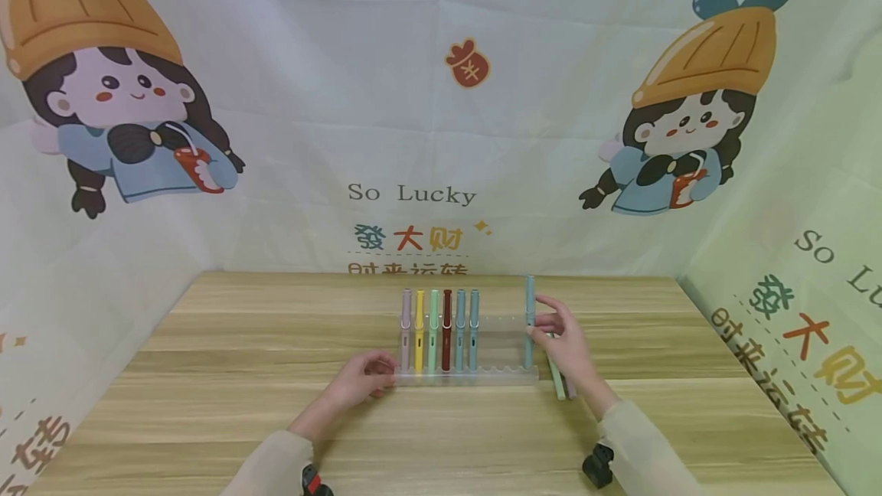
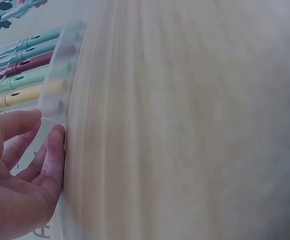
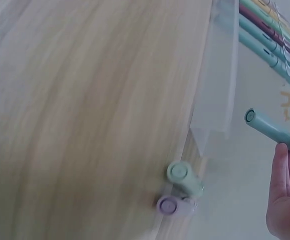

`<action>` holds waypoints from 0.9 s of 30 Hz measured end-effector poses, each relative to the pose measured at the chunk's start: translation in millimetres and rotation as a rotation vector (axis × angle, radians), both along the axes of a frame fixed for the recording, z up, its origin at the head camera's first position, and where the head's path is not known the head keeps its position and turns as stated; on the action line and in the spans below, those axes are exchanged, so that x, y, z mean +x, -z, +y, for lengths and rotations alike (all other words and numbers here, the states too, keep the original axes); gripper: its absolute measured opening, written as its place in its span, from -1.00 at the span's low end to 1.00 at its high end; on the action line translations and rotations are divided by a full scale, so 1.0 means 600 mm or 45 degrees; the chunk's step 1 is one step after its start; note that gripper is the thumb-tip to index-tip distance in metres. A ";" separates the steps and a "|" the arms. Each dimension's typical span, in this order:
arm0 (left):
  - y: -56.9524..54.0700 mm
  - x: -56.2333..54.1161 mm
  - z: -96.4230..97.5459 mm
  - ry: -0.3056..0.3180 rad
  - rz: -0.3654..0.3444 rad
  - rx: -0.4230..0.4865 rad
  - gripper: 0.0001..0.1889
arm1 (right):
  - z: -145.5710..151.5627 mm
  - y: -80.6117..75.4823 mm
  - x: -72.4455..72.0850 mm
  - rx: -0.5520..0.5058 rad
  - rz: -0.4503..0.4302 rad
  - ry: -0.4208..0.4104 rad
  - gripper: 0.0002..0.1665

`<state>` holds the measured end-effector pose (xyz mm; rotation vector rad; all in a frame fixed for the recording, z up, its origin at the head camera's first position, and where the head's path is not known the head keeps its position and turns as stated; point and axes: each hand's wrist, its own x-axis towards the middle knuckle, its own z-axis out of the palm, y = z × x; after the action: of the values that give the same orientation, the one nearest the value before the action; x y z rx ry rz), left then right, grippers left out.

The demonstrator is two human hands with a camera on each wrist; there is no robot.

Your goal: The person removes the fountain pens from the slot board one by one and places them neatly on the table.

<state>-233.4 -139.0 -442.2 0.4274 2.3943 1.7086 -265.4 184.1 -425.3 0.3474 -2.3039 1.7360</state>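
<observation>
The left hand [image 1: 358, 379] pinches a clear rack [image 1: 468, 378] (seemingly to steady it); the right hand [image 1: 568, 343] grips a blue pen [image 1: 530, 298] upright.

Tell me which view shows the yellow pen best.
The head view: the yellow pen stands in the clear rack, in sight from its top nearly to its foot. The left wrist view crops its top end at the left edge; the right wrist view catches only part, in the top right corner.

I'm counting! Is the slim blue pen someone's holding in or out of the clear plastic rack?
Out: the right grip holds the pen, bottom end free of the rack.
</observation>
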 end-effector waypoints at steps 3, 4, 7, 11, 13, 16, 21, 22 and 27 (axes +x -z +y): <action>-0.001 0.000 0.000 0.001 0.003 -0.004 -0.82 | 0.011 0.000 0.004 0.006 -0.043 0.015 -0.40; -0.003 0.002 0.001 0.002 0.005 -0.005 -0.82 | 0.014 0.000 0.005 0.004 -0.059 0.019 -0.40; -0.006 0.004 0.001 0.001 0.005 -0.005 -0.82 | 0.026 0.005 0.004 0.016 -0.055 0.035 -0.40; 0.005 -0.004 0.000 -0.002 -0.001 -0.008 -0.82 | 0.042 0.008 0.004 0.051 -0.013 0.057 -0.41; 0.017 -0.011 -0.003 -0.003 -0.004 -0.002 -0.82 | 0.050 0.009 0.004 0.055 -0.002 0.063 -0.41; 0.034 -0.021 -0.008 -0.004 -0.009 0.001 -0.82 | 0.061 0.007 0.005 0.073 -0.036 0.077 -0.41; 0.043 -0.026 -0.011 -0.003 -0.010 -0.010 -0.82 | 0.076 0.004 0.010 0.117 -0.146 0.115 -0.41; 0.042 -0.026 -0.011 -0.004 -0.012 -0.012 -0.82 | 0.079 0.003 0.011 0.132 -0.161 0.116 -0.41; 0.037 -0.024 -0.009 -0.008 -0.020 -0.015 -0.80 | 0.094 0.002 0.018 0.229 -0.206 0.107 -0.43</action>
<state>-247.9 -144.5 -464.5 0.4030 2.3962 1.6931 -254.7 240.8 -426.4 0.1428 -2.5574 1.5738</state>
